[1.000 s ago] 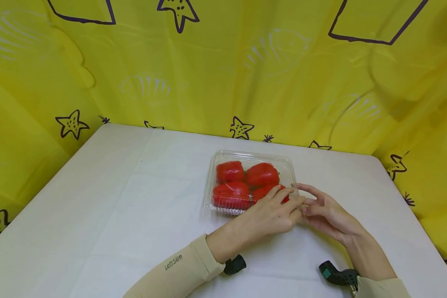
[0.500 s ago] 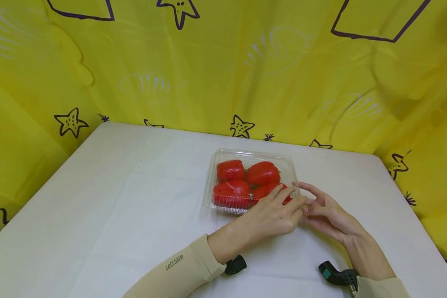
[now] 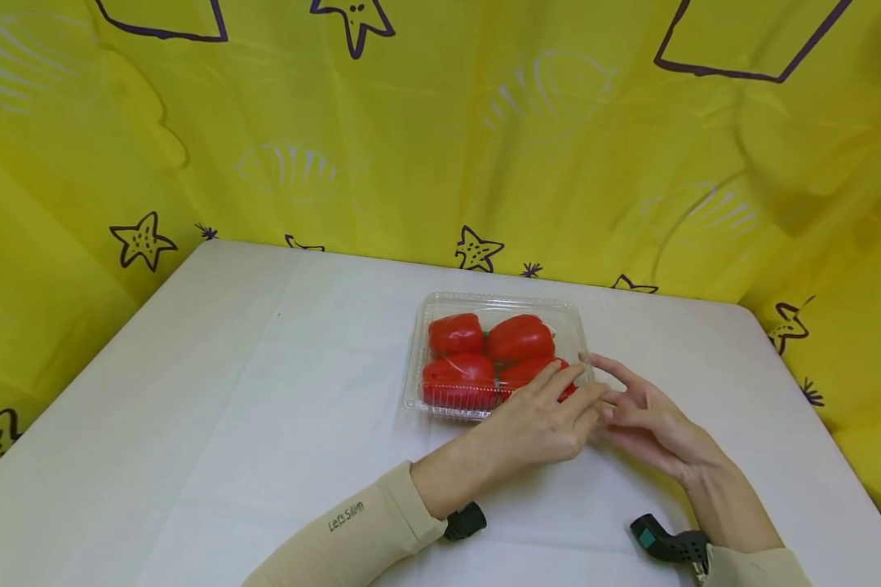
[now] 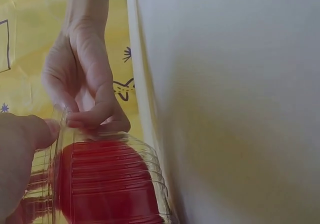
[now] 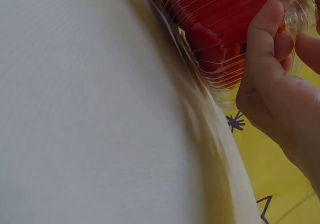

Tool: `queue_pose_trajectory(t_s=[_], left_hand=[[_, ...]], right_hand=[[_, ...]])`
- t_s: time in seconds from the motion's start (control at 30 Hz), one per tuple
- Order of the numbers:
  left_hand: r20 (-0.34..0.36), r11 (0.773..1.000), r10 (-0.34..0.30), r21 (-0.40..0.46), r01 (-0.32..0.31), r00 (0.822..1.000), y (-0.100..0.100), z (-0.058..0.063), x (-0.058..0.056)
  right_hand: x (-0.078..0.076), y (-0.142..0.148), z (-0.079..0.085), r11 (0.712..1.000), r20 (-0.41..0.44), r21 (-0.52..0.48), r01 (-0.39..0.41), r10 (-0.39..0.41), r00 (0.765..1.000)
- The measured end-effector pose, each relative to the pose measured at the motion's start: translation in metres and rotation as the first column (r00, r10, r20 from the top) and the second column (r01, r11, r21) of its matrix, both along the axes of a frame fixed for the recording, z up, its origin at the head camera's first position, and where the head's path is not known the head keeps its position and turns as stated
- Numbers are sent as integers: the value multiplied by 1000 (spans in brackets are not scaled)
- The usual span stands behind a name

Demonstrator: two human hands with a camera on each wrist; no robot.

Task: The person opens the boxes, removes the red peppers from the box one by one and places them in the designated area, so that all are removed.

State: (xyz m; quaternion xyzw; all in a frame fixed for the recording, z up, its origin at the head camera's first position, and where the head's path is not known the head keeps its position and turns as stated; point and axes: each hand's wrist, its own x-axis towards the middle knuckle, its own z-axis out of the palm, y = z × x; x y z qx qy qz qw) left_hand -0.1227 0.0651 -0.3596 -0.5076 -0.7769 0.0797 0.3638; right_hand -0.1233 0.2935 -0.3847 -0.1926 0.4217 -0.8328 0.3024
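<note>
A clear hinged plastic container (image 3: 414, 359) sits on the table with several red bell peppers (image 3: 457, 373) inside and its lid lying over them. My left hand (image 3: 537, 420) reaches across the front right part of the lid, fingers over the nearest pepper. My right hand (image 3: 653, 420) meets it at that corner and pinches the rim, index finger stretched along the right side. In the left wrist view, the left thumb (image 4: 40, 133) presses on the rim beside the right fingertips. In the right wrist view, the right thumb (image 5: 267, 21) touches the corner. The left hand's undersides are hidden in the head view.
White cloth covers the table (image 3: 279, 391). A yellow curtain (image 3: 411, 139) with star and fish drawings hangs behind it and along both sides. Black wrist devices sit below the left wrist (image 3: 429, 485) and right wrist (image 3: 734, 505).
</note>
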Motion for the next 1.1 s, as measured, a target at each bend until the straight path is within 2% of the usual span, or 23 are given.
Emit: queue_pose_trajectory(t_s=[0.13, 0.33, 0.43, 0.5, 0.7, 0.8, 1.0, 1.1], left_hand=[[-18, 1000, 3, 5, -3, 1000, 1, 2, -1], [-6, 999, 27, -23, -27, 1000, 1, 5, -1], [46, 1000, -6, 9, 5, 999, -1, 6, -1], [105, 999, -20, 30, 17, 994, -4, 9, -1], [250, 997, -38, 68, 21, 968, -13, 19, 0], [321, 995, -36, 96, 6, 947, -21, 26, -2], [491, 995, 52, 52, -89, 870, -44, 32, -8], [542, 991, 79, 47, -124, 837, -58, 32, -11]], right_hand=[[1, -3, 1, 995, -37, 90, 38, -35, 999], [3, -7, 6, 968, -66, 222, 118, -105, 992], [5, -4, 8, 955, -73, 272, 115, -99, 992], [5, -3, 10, 945, -77, 306, 118, -99, 992], [6, -4, 15, 899, -102, 415, 137, -104, 989], [6, -5, 18, 876, -109, 460, 146, -107, 988], [7, -6, 22, 822, -138, 543, 171, -114, 984], [7, -6, 22, 802, -165, 566, 190, -116, 980]])
